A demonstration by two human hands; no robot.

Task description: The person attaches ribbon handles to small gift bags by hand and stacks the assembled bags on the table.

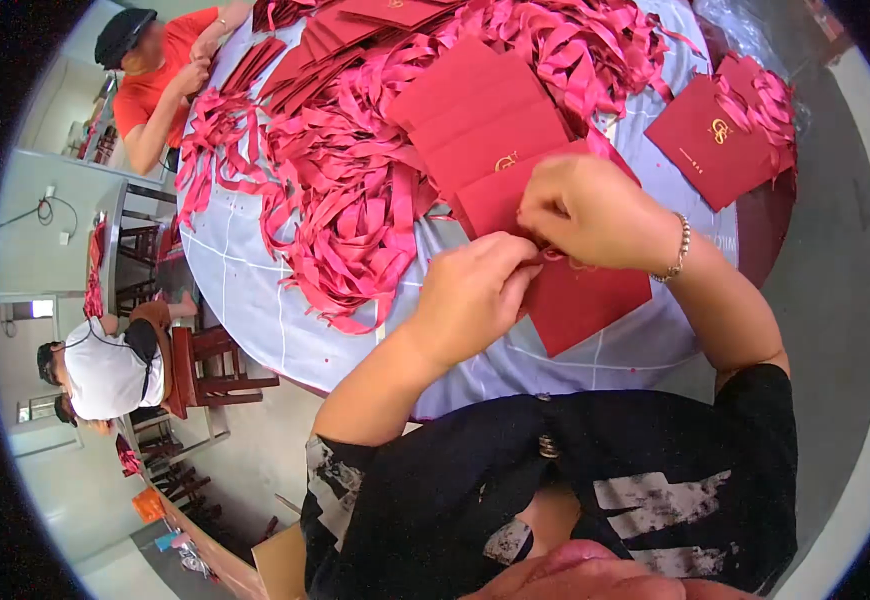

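A red gift bag (590, 310) with gold lettering lies at the table's near edge, under both of my hands. My left hand (475, 295) is closed, thumb and fingertips pinched at the bag's upper left edge. Just above the bag, my right hand (605, 210), with a bead bracelet at the wrist, is curled in a pinch. What sits between its fingertips is hidden. Behind my hands lies a fanned stack of red bags (485, 110) with gold print. To its left spreads a large heap of pink-red ribbons (345, 200).
More red bags with ribbons (720, 130) lie at the table's right edge. A blue-grey checked cloth (245, 250) covers the round table. Across it a person in an orange shirt (145, 95) works; another in white (115, 370) sits further left near wooden stools (220, 365).
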